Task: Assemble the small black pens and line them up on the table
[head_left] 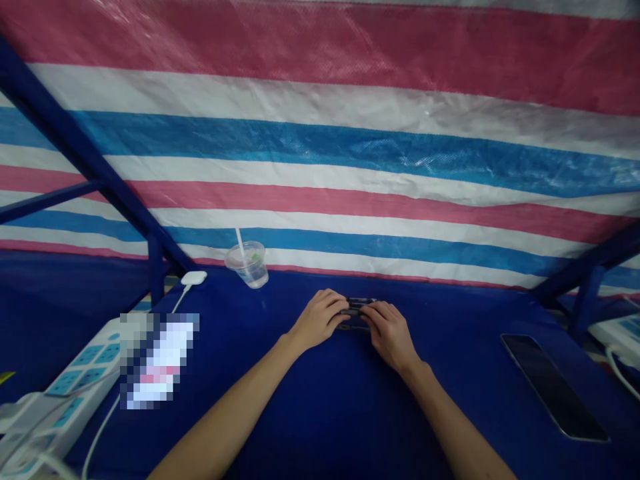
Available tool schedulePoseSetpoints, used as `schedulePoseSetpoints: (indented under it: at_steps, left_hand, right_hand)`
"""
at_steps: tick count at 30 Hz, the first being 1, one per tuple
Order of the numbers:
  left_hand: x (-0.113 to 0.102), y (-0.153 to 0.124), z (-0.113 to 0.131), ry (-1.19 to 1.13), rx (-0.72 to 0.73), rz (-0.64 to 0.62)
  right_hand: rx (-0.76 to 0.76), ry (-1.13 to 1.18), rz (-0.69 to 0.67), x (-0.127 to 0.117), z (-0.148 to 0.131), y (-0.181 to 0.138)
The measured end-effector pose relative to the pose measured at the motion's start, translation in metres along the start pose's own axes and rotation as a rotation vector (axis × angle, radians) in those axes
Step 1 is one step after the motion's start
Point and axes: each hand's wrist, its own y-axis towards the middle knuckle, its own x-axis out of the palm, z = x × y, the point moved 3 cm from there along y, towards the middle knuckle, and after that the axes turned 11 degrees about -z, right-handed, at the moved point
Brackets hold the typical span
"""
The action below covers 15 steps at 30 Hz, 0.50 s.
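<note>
My left hand [321,319] and my right hand [391,335] face each other over the blue tabletop [320,413]. Between them are slim dark pen-like objects, lying crosswise and roughly parallel. The fingers of both hands are bent and closed at the ends of the middle pen-like object [354,312]. Just beyond it lies another pen-like object [362,302] with light marks. A third thin dark piece [356,327] shows on the near side. Fingers cover the ends of these pieces, so their exact kind is unclear.
A clear plastic cup [251,267] with a straw stands at the back left, near a white charger [194,278]. On the left are a lit, blurred-out screen [163,360] and a power strip [90,373]. A dark phone [555,387] lies right. Striped sheeting [350,200] hangs behind.
</note>
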Motion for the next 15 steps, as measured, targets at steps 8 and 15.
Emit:
schedulePoseSetpoints:
  at_steps: [8, 15]
  left_hand:
    - [-0.001, 0.001, -0.002, 0.012, -0.001, 0.041]
    - [-0.003, 0.001, -0.006, 0.010, -0.090, 0.138]
  right_hand:
    - [0.021, -0.010, -0.005, -0.003, 0.002, -0.001]
    - [0.098, 0.012, 0.064, -0.004, 0.014, -0.003]
